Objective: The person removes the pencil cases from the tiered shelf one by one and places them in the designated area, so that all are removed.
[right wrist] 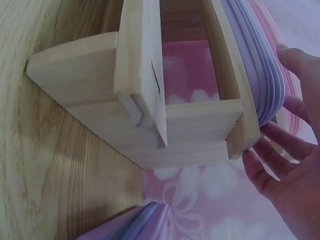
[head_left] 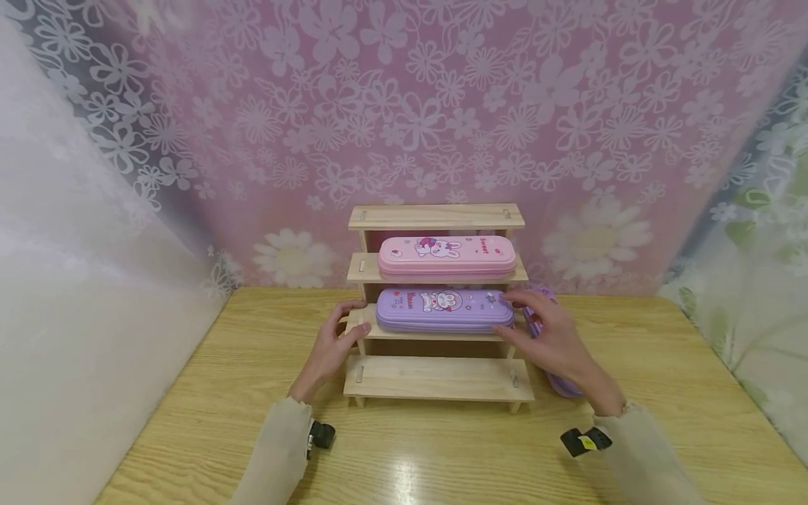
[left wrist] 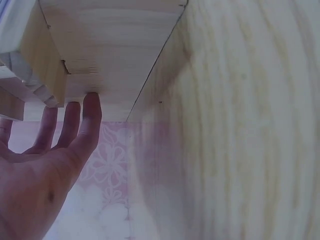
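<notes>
A wooden tiered stand (head_left: 435,379) with several shelves stands on the table against the backdrop. On its second shelf from the bottom lies a purple pencil case (head_left: 442,311) with a rabbit print. One tier higher rests a pink pencil case (head_left: 448,256), also rabbit-printed. My left hand (head_left: 331,344) grips the left end of the purple case's shelf, thumb in front; the left wrist view shows its fingertips (left wrist: 92,102) by the side panel. My right hand (head_left: 552,337) holds the purple case's right end, thumb at its front edge and fingers round the end (right wrist: 265,112).
Behind my right hand, another purple pencil case (head_left: 566,386) lies on the wood-grain table (head_left: 265,449), right of the stand. A pink floral backdrop (head_left: 404,105) rises directly behind the stand. Pale sheets (head_left: 95,280) hang along both sides.
</notes>
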`<state>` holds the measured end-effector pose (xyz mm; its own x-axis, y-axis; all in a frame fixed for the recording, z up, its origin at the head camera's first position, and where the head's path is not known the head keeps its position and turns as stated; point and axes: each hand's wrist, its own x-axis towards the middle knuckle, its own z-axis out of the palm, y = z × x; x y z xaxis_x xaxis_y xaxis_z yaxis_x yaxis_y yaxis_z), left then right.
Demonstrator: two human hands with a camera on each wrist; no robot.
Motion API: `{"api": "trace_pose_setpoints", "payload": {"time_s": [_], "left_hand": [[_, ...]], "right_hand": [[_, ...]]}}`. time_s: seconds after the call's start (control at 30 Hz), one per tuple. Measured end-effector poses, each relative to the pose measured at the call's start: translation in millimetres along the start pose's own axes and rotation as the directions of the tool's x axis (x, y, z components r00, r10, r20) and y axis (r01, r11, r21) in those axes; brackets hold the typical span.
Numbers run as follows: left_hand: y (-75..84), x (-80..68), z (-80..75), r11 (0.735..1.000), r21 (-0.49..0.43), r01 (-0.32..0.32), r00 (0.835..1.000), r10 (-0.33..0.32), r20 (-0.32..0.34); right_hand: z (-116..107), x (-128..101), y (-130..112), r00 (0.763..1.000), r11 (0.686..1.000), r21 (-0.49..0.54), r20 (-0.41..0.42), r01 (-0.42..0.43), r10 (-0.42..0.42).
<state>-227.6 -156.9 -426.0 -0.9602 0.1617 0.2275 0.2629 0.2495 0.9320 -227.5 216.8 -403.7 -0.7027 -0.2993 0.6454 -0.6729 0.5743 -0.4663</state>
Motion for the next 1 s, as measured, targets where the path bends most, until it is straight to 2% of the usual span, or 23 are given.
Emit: {"api": "trace_pose_setpoints", "payload": {"time_s": [0.2, 0.33, 0.43, 0.67, 1.0], "left_hand": [[-1.0, -0.3, 0.7, 1.000, -0.011, 0.007, 1.000, -0.007, 0.003], [-1.5, 0.4, 1.5, 1.000, -0.009, 0.001, 1.000, -0.001, 0.005], [-3.1, 1.3, 1.5, 1.000, -0.012, -0.002, 1.000, 0.002, 0.004], [-5.5, 2.5, 1.0, 1.000, -0.022, -0.001, 1.000, 0.001, 0.001], [-6.3, 2.3, -0.2, 0.999, -0.031, 0.021, 1.000, -0.021, 0.008]], "right_hand": [[6.0, 0.5, -2.6, 0.998, 0.997, -0.017, -0.001, -0.069, 0.069], [7.3, 0.0, -5.9, 0.986, 0.988, 0.002, 0.054, -0.157, 0.157], [8.2, 0.3, -6.3, 0.975, 0.980, -0.023, 0.094, -0.200, 0.201], [8.3, 2.1, -3.9, 0.964, 0.972, -0.083, 0.137, -0.218, 0.228], [1.1, 0.9, -4.7, 0.934, 0.952, 0.006, 0.195, -0.307, 0.300]]}}
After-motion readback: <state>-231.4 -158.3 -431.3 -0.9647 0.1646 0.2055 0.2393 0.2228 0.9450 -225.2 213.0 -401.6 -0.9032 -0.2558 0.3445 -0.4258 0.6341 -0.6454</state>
